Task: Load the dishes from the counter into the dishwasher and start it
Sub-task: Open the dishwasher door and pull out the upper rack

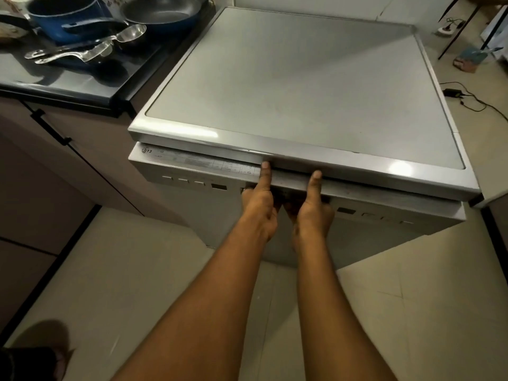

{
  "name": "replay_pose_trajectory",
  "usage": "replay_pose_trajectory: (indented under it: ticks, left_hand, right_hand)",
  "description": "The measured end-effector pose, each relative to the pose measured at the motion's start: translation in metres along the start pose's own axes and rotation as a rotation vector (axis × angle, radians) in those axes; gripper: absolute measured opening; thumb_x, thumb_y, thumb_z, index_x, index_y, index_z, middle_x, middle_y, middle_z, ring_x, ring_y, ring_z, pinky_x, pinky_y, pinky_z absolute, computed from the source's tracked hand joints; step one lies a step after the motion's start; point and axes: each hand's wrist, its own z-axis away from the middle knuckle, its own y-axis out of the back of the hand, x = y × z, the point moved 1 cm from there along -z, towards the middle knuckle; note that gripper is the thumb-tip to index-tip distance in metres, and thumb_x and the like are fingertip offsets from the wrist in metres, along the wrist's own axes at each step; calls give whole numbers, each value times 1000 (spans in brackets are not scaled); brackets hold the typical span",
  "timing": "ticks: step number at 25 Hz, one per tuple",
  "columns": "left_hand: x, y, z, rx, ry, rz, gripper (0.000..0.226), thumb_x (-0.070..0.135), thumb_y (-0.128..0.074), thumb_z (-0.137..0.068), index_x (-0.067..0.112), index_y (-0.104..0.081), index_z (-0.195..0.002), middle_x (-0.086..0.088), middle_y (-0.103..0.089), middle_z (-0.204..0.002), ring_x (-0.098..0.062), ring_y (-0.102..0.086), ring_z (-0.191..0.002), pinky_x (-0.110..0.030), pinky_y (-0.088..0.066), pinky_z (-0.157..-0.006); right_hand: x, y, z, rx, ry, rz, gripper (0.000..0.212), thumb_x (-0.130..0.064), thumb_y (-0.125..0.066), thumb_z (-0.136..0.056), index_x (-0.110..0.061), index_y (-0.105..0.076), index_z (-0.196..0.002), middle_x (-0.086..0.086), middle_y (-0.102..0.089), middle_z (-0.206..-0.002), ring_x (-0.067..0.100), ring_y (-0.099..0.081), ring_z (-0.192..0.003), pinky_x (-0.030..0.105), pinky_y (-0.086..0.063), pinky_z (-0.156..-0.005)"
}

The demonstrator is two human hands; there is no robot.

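A silver freestanding dishwasher (302,86) stands before me. The top edge of its door (198,163) stands slightly away from the body. My left hand (259,204) and my right hand (313,207) grip the door's recessed handle side by side, fingers curled under it and thumbs pointing up against the panel. On the dark counter (68,78) at the left lie a blue saucepan (63,15), a dark frying pan (162,9) and steel ladles (88,48).
Brown cabinets (68,174) run along the left below the counter. Pale floor tiles (137,284) spread in front of the dishwasher. A black adapter with its cable (461,96) lies on the floor at the right, and a small box (470,60) sits beyond it.
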Motion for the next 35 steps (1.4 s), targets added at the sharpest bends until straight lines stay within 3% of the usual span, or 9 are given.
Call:
replay_pose_trajectory:
  ticks: [3,7,10,12,16,19,25,27,35]
  left_hand:
    - [4,14,17,13,52,-244,49,39,-66,-91,5,-55,-125,-15,-69,-111,-27,-68,-99,-35,-57,-80]
    - [35,34,38,175,-114,-971,58,65,-71,-76,9,-67,-91,-5,-72,-82,-20,-67,-70,-34,-55,-72]
    - [46,33,58,337,-399,-1605,60,74,-68,-71,15,-59,-70,-2,-65,-76,-23,-63,-74,-32,-49,-68]
    - [40,32,76,330,-654,-1844,48,64,-68,-80,17,-58,-80,-4,-63,-91,-24,-58,-86,-35,-44,-70]
    - [31,63,85,186,-801,-1926,59,60,-67,-82,18,-53,-123,-6,-51,-126,-27,-46,-119,-44,-43,-97]
    - [29,92,92,77,-768,-1888,46,51,-65,-88,13,-59,-113,-9,-54,-119,-29,-49,-116,-50,-45,-99]
    - [32,137,117,-29,-888,-1967,3,12,-66,-90,10,-64,-91,-6,-63,-95,-24,-60,-84,-35,-45,-69]
    - [22,148,127,-3,-892,-1964,2,9,-67,-89,11,-66,-89,-5,-65,-90,-25,-62,-82,-38,-52,-71]
    - [-13,195,166,5,-841,-2189,25,12,-68,-87,12,-58,-110,-9,-58,-114,-29,-55,-105,-36,-36,-71]
  right_hand:
    - [0,10,13,-49,-110,50,32,-47,-63,-89,-15,-65,-92,12,-72,-93,25,-71,-85,39,-59,-77]
    - [-15,30,23,-95,-160,468,52,-63,-56,-87,-12,-65,-91,13,-73,-76,25,-68,-63,42,-59,-69]
    - [-21,43,43,147,103,930,62,-73,-61,-74,-12,-65,-82,6,-70,-69,22,-67,-58,40,-59,-63]
    - [-24,45,59,245,368,1228,56,-67,-67,-75,-11,-67,-84,10,-71,-84,29,-68,-74,32,-52,-63]
    - [-19,52,80,16,914,1374,32,-20,-74,-82,-12,-68,-112,10,-65,-110,30,-58,-106,38,-45,-88]
    - [-5,63,83,-99,828,1437,18,-17,-68,-87,-10,-68,-104,9,-63,-108,31,-57,-103,36,-45,-85]
    - [19,83,117,-26,791,1528,12,-17,-68,-88,-6,-68,-93,12,-62,-100,32,-59,-97,28,-36,-69]
    - [33,95,131,-36,791,1517,12,-16,-69,-89,-5,-68,-94,11,-62,-99,29,-59,-95,27,-38,-68]
    - [77,141,181,-38,795,1622,15,-20,-71,-86,-11,-68,-97,9,-65,-99,30,-61,-92,38,-51,-79]
